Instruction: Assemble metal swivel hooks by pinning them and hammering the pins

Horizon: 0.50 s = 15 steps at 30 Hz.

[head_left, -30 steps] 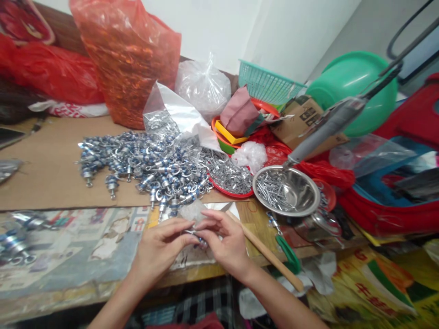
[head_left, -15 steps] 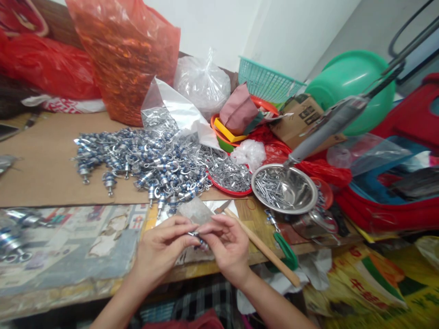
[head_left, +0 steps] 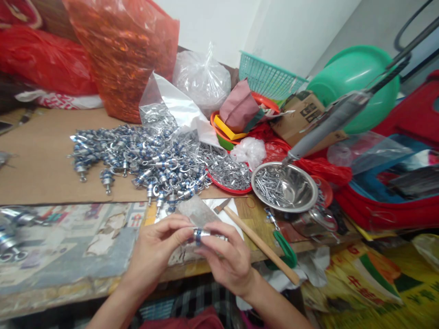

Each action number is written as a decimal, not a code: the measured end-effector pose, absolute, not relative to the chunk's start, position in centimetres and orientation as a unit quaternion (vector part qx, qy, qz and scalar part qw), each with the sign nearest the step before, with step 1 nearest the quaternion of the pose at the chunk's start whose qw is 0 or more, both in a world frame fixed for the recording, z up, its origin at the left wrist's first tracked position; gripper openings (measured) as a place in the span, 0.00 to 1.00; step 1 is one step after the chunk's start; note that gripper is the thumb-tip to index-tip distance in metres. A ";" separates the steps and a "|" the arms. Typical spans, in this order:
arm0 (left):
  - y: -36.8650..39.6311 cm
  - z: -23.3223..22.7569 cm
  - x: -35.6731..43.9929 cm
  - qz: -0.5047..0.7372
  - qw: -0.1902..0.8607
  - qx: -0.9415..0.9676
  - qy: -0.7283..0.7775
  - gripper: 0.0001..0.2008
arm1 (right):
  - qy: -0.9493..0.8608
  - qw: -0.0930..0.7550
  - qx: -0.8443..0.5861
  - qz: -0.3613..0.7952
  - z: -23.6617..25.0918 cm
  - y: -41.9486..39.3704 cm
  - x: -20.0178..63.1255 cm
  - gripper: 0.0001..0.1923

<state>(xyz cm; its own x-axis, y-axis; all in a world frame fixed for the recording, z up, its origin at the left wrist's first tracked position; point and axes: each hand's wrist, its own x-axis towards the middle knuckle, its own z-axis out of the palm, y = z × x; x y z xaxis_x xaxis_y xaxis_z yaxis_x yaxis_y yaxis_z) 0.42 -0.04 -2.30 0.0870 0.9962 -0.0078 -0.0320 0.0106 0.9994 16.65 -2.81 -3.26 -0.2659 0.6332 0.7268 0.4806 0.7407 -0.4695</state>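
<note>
A small silver metal fitting with dark blue bands [head_left: 200, 235] lies sideways between my two hands above the table's front edge. My left hand [head_left: 158, 244] pinches its left end with thumb and forefinger. The fingers of my right hand [head_left: 229, 251] wrap round its right part, and a bit of bright metal shows between them. Just behind my fingertips rests a grey flat block [head_left: 200, 212] on white paper. To the right of it lies a wooden-handled tool [head_left: 260, 244] with a dark metal head. Many similar blue-banded fittings [head_left: 164, 167] are heaped behind my hands.
A red dish [head_left: 236, 189] of small metal pieces stands beside a steel bowl [head_left: 305, 192] of metal pins. A grey-handled lever [head_left: 325, 121] slants over the bowl. More fittings [head_left: 13, 233] lie at left; an orange bag [head_left: 130, 64] and a teal basket [head_left: 267, 80] stand behind.
The fitting has turned so its blue-banded side now shows between my hands. My right fingers have shifted over its right part. The view has moved slightly.
</note>
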 end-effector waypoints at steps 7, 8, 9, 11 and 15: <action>0.1 -1.0 0.3 0.415 0.477 0.584 0.510 0.05 | -0.864 0.416 -0.282 -0.028 -3.1 -2.1 17.7 0.15; 0.1 -0.9 0.3 0.406 0.474 0.589 0.513 0.05 | -0.865 0.414 -0.283 -0.030 -3.0 -2.1 17.7 0.15; 0.2 -0.9 0.3 0.399 0.473 0.592 0.516 0.05 | -0.861 0.417 -0.289 -0.024 -2.9 -2.1 17.7 0.15; 0.2 -1.0 0.2 0.393 0.485 0.583 0.521 0.06 | -0.838 0.441 -0.319 0.024 -3.1 -2.1 17.3 0.16; 0.2 -1.7 0.2 0.397 0.543 0.520 0.527 0.09 | -0.746 0.510 -0.388 0.182 -3.5 -2.0 16.1 0.12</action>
<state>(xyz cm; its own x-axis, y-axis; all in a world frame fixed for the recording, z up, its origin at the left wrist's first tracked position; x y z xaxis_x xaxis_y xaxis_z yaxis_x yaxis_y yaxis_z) 0.23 0.20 -1.71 0.1294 0.9786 -0.1599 0.1166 0.1451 0.9825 16.12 -2.00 -3.49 -0.1779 0.7641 0.6200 0.3933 0.6328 -0.6670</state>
